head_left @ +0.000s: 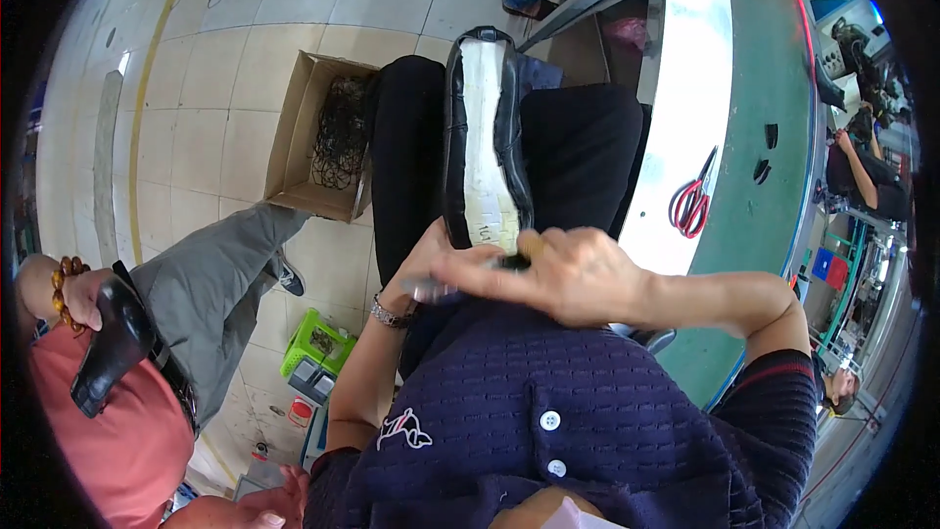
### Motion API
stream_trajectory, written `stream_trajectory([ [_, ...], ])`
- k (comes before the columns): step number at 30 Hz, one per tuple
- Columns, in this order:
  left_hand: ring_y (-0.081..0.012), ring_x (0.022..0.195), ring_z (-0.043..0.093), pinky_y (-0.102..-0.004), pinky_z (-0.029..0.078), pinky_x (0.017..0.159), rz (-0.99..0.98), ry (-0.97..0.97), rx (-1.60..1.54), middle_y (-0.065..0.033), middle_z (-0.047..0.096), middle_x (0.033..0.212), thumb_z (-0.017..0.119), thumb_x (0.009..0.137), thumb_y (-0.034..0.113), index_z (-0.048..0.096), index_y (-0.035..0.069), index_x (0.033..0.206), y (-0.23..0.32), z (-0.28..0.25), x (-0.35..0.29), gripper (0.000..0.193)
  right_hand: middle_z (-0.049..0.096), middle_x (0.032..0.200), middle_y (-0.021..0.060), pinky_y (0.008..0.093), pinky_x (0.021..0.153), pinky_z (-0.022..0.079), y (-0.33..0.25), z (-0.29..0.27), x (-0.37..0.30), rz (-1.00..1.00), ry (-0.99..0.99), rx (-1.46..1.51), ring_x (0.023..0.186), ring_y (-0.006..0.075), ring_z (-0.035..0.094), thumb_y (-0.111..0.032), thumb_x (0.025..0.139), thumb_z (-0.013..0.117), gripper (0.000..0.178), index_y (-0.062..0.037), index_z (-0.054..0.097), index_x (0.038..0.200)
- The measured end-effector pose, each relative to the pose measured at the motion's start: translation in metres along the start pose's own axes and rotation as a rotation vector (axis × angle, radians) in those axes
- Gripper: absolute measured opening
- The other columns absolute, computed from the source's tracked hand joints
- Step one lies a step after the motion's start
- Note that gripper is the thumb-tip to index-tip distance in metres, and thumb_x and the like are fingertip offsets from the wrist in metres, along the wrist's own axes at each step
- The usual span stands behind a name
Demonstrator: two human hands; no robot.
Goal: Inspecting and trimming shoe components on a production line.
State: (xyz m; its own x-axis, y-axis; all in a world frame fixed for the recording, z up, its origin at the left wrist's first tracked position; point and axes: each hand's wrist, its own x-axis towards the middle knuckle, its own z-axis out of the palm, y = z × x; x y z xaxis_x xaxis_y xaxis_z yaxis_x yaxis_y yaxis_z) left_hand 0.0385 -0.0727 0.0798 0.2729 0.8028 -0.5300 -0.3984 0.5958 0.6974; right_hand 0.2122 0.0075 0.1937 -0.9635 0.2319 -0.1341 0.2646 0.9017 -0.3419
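A black lasted shoe (484,137) rests bottom up on my dark-trousered lap, its toe pointing away from me. Its pale insole shows, with black leather folded over the edges. My left hand (431,260) grips it by the heel end; the fingers are partly hidden. Close against that heel is my right hand (578,276), fingers curled and smeared by motion. A blurred dark and metallic thing (428,290) shows by my hands; its kind cannot be made out, but it appears to be in the right hand.
Red-handled scissors (691,208) and black scraps (762,171) lie on the bench (759,59) to my right. At left stand a cardboard box (288,152) with dark stringy scraps and a green basket (315,345). A co-worker (108,411) beside me holds a black shoe (119,348).
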Motion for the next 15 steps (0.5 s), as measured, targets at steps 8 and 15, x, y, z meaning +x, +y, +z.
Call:
stream_trajectory([
  [8, -0.0128, 0.093, 0.06, -0.0284, 0.05, 0.079, -0.108, -0.119, -0.027, -0.0064, 0.065, 0.105, 0.076, 0.08, 0.02, 0.063, 0.005, 0.11, -0.007, -0.011, -0.009, 0.036, 0.058, 0.07, 0.0148, 0.0361, 0.043, 0.049, 0.006, -0.029, 0.015, 0.119, -0.189, 0.131, 0.051, 0.0248, 0.062, -0.006, 0.082, 0.054, 0.085, -0.0327, 0.013, 0.151],
  [15, -0.0159, 0.106, 0.056, -0.03, 0.045, 0.094, 0.013, -0.108, -0.078, -0.0082, 0.06, 0.115, 0.083, 0.071, 0.016, 0.049, -0.002, 0.124, -0.013, 0.002, -0.012, 0.065, 0.062, 0.062, 0.0122, 0.039, 0.049, 0.048, 0.027, -0.02, 0.023, 0.265, -0.097, -0.029, 0.053, 0.0278, 0.063, -0.02, 0.091, 0.055, 0.07, -0.0287, 0.018, 0.15],
])
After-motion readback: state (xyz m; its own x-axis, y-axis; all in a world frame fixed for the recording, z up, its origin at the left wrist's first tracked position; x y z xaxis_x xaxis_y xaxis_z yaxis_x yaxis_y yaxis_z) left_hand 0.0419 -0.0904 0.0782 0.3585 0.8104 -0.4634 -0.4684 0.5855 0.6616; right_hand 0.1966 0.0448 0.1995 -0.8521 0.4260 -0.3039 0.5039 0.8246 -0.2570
